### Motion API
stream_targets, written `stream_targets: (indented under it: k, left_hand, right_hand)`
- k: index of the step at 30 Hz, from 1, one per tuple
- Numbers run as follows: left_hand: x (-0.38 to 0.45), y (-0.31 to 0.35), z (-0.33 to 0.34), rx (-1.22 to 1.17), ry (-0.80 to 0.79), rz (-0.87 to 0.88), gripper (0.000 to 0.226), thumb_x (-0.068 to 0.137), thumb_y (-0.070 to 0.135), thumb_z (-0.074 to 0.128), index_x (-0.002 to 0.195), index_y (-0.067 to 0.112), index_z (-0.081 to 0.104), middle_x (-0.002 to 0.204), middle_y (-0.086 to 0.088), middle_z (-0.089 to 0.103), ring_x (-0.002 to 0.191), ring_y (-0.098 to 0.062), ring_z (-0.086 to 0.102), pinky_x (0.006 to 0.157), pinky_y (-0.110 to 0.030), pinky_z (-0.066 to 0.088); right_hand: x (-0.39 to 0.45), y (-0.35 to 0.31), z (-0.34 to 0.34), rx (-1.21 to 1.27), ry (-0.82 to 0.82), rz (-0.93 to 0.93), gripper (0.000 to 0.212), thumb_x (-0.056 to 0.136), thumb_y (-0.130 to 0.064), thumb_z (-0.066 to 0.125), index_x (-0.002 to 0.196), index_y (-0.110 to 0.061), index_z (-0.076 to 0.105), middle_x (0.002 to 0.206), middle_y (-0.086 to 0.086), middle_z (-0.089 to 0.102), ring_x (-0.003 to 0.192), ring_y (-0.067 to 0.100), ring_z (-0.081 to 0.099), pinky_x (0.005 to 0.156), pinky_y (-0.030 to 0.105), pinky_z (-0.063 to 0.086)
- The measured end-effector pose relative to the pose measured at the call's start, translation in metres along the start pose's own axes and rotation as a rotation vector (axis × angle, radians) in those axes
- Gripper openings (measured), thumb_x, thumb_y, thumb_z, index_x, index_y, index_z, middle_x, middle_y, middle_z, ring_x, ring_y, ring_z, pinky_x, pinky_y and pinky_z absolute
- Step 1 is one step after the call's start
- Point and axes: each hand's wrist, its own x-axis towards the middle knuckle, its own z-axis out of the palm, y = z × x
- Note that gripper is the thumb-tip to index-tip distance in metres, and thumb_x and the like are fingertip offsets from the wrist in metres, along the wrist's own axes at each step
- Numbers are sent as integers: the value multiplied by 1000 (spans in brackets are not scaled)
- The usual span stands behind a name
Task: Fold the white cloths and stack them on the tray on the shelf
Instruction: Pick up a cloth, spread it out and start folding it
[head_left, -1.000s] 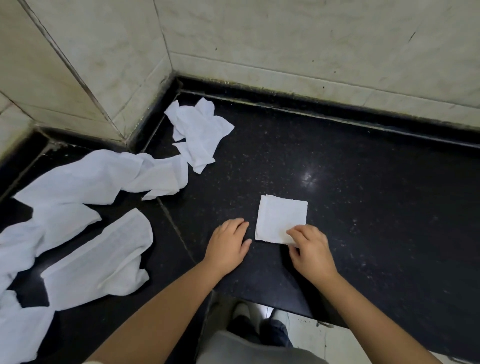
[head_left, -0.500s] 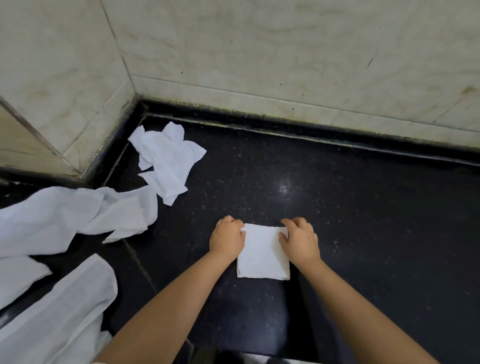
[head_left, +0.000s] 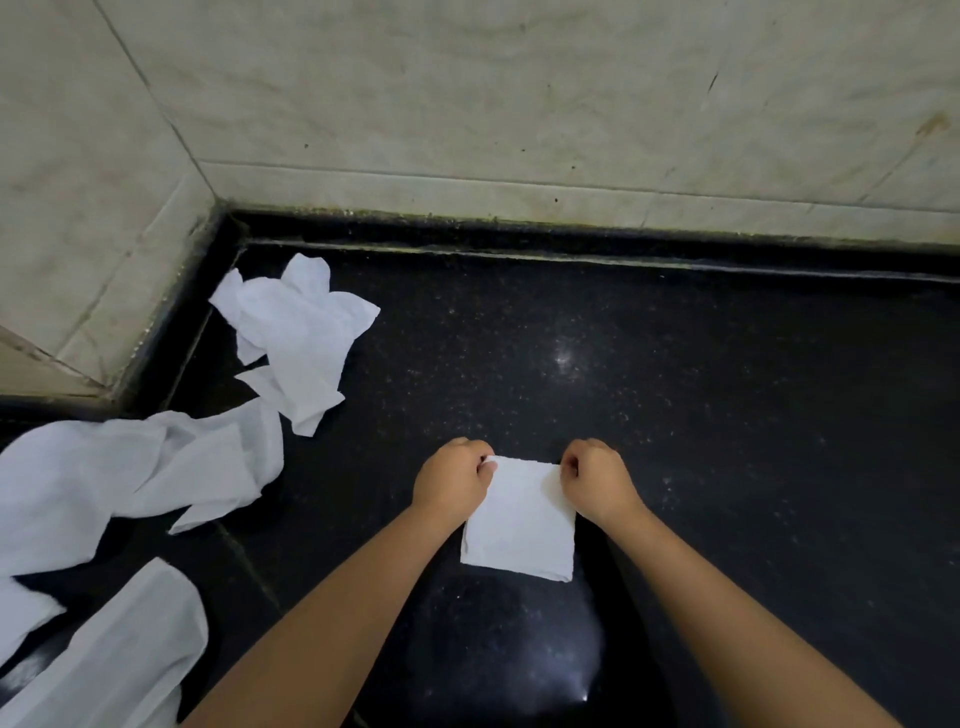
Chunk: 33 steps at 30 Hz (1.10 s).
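Both hands, left and right, pinch far corners of folded cloth lying on dark tabletop. Unfolded cloths remain at left; tray not in view. Early stage, probably.

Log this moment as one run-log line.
phase: folding | left hand and right hand: pinching far corners of folded cloth | unfolded cloths: left | tray: unseen

Head view, steeply down, close above counter
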Motion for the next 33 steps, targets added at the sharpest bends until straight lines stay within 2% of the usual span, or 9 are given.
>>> stream_targets:
  k: [4, 9, 12, 15, 18, 21, 26, 30, 33]
  left_hand:
    - [5, 0, 0, 45, 10, 4, 22, 95, 24, 47, 106, 13, 62, 105, -8, 60, 90, -22, 59, 72, -30, 46]
    - [-5, 1, 1, 83, 135, 59, 34, 92, 22, 54, 125, 12, 54, 119, -8, 57, 106, -24, 56, 84, -35, 48]
    - [-23, -10, 1, 149, 279, 389, 26, 84, 17, 55, 104, 6, 67, 101, -10, 65, 90, -27, 63, 71, -35, 56]
    - [-48, -31, 12, 252, 202, 670, 31, 80, 25, 46, 77, 9, 73, 83, -4, 69, 84, -14, 56, 63, -27, 55]
    - [-64, -43, 19, 348, 84, 687, 34, 79, 32, 45, 80, 13, 73, 88, -1, 71, 88, -14, 61, 67, -26, 56]
    - [-67, -44, 21, 383, 76, 664, 35, 78, 37, 48, 84, 13, 73, 92, -1, 71, 89, -16, 64, 70, -26, 56]
    - [-68, -36, 22, 413, 61, 624, 38, 50, 38, 88, 75, 14, 74, 84, 2, 71, 77, -16, 69, 66, -26, 56]
    - [-65, -27, 28, 390, 159, 623, 24, 55, 27, 86, 67, 14, 69, 72, 2, 67, 71, -15, 64, 63, -24, 54]
    - [-64, -5, 36, 307, 287, 709, 15, 76, 21, 53, 73, 14, 66, 74, 0, 67, 81, -11, 48, 71, -25, 46]
  right_hand:
    - [-2, 1, 1, -101, -2, -5, 20, 85, 6, 39, 85, 1, 58, 91, 13, 49, 78, 24, 49, 65, 28, 38]
    - [-17, 2, 2, -255, 78, -48, 25, 89, -2, 42, 111, -2, 54, 113, 16, 51, 104, 33, 48, 79, 36, 42]
    - [-36, 3, 0, -224, 209, -214, 23, 74, 2, 62, 97, -2, 64, 97, 16, 61, 86, 35, 58, 71, 40, 48]
    - [-73, 13, 8, -280, 180, -458, 11, 66, -15, 64, 75, -13, 69, 75, 3, 66, 66, 23, 62, 57, 27, 48]
    - [-100, 26, 22, -386, 0, -553, 24, 60, -28, 71, 82, -20, 70, 82, -4, 68, 74, 16, 64, 60, 21, 49]
    - [-99, 29, 30, -415, -16, -528, 41, 44, -16, 85, 83, -17, 72, 83, -2, 70, 73, 17, 65, 57, 19, 50]
    - [-85, 18, 23, -365, -36, -580, 18, 51, 0, 77, 62, -7, 65, 62, 6, 62, 55, 23, 60, 45, 22, 49]
    - [-88, 12, -1, -191, -76, -452, 21, 81, -2, 51, 95, 3, 66, 92, 20, 66, 88, 36, 60, 80, 40, 52]
    - [-103, 27, -30, -158, 6, -430, 24, 80, -2, 49, 96, 0, 67, 94, 18, 68, 90, 35, 60, 86, 41, 49]
